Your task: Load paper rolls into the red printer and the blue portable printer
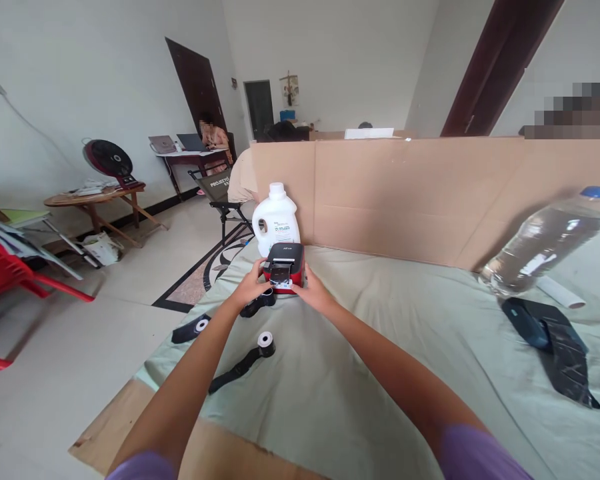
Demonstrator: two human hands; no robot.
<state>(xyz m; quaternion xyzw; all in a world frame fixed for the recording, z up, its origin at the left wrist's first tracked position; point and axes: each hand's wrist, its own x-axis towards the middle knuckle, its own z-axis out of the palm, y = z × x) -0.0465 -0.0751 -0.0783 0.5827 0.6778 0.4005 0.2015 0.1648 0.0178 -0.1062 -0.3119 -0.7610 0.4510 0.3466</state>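
A small black and red label printer [286,257] sits on the green cloth [360,320], a dark strip showing at its front slot. My left hand [253,283] is closed on the printer's left side, thumb at the front. On the opposite side my right hand [314,288] grips it, thumb also forward. Close by my left arm are a roll with an unwound black tail [266,343], a second black roll [200,327] and a third black roll [265,300], partly hidden by my left hand. Directly behind the printer stands a white jug [279,217].
A cardboard panel [380,193] stands along the back. At the right, a large clear bottle [545,243] leans over a white tube [560,292] and a dark blue device [527,323] with a black strip. A person [215,137] sits by laptops further back.
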